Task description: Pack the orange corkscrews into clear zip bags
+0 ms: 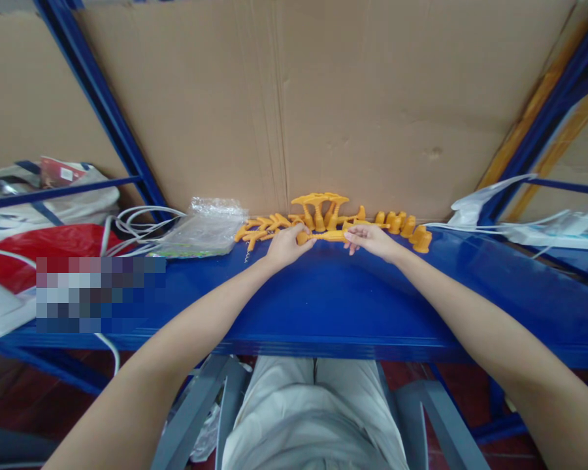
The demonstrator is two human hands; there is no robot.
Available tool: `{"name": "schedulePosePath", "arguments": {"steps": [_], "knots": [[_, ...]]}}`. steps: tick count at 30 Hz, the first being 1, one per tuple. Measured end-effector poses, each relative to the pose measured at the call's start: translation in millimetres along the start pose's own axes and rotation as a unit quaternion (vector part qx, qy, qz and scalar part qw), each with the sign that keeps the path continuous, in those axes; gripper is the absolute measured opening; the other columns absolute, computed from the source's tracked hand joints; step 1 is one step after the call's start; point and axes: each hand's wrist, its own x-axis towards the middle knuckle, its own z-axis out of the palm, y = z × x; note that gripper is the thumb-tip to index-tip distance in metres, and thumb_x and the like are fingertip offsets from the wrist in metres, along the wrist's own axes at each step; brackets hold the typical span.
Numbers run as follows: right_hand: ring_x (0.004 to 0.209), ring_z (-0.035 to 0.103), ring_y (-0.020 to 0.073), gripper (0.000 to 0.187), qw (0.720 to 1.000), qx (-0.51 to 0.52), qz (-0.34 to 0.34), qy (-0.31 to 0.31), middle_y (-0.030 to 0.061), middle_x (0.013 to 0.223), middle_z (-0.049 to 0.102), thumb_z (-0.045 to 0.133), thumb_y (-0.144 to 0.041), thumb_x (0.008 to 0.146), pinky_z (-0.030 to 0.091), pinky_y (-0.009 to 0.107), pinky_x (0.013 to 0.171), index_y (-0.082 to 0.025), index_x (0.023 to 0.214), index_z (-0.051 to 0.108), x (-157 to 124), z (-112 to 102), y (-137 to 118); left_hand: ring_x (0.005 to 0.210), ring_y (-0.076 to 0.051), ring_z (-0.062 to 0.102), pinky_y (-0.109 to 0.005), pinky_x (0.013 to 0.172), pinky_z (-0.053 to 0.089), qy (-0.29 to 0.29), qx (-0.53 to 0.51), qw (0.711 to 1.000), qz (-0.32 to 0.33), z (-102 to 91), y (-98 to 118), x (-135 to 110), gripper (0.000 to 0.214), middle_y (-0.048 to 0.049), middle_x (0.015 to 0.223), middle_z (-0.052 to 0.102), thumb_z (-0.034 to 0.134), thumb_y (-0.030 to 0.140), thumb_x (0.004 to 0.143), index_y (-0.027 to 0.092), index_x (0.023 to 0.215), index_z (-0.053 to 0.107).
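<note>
My left hand [287, 247] is closed round the rounded left end of a yellow plastic corkscrew piece [332, 235]. From the other side, the fingertips of my right hand [371, 240] pinch its right end, so it lies level between both hands. Whether it is one part or two joined is too small to tell. Just behind stand several yellow T-shaped handles with ribbed shafts [319, 210]. Left of my left hand lies a row of yellow corkscrew handles [259, 227], a metal spiral [247, 253] showing on one. Beyond my right hand stand several yellow bell-shaped pieces [396, 223].
The blue table [333, 300] runs up to a cardboard wall [372, 98]. Clear plastic bags [198, 228] and white cables [142, 215] lie at left, near a red bag [73, 248]. A white power strip [558, 234] is at right. Blue posts [98, 98] flank the space.
</note>
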Motion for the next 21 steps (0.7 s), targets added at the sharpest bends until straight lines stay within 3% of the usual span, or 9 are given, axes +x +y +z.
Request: {"name": "schedulePosePath", "arguments": {"steps": [9,16,21], "knots": [[0.054,0.057,0.0108,0.046,0.997,-0.008,-0.068,0.026,-0.0026,0.075,0.063,0.079,-0.041,0.068,0.049,0.024,0.05,-0.022,0.101,0.053,5,0,9,0.072,-0.019,0.065,-0.029,0.068,0.049,-0.006,-0.031,0.999,-0.023,-4.5,4,4,0.022,-0.0012,0.08,0.071,0.063,0.039,0.083,0.019,0.091,0.063],[0.042,0.048,0.0072,0.047,0.997,-0.034,-0.073,0.001,-0.0007,0.059,0.061,0.066,-0.064,0.075,0.039,0.021,0.042,-0.019,0.074,0.053,-6,4,-8,0.082,-0.021,0.067,-0.03,0.076,0.049,0.026,-0.006,0.999,0.023,-6.8,6,1,0.02,-0.0032,0.085,0.072,0.064,0.037,0.083,0.019,0.092,0.064],[0.033,0.042,0.0071,0.057,1.0,0.007,0.028,0.005,0.0027,0.048,0.057,0.051,-0.07,0.084,0.03,0.021,0.033,-0.017,0.065,0.055,-5,9,-11,0.086,-0.022,0.067,-0.031,0.079,0.05,0.03,0.001,0.998,0.051,-8.0,10,2,0.02,-0.0049,0.09,0.072,0.063,0.037,0.084,0.019,0.092,0.063]]}}
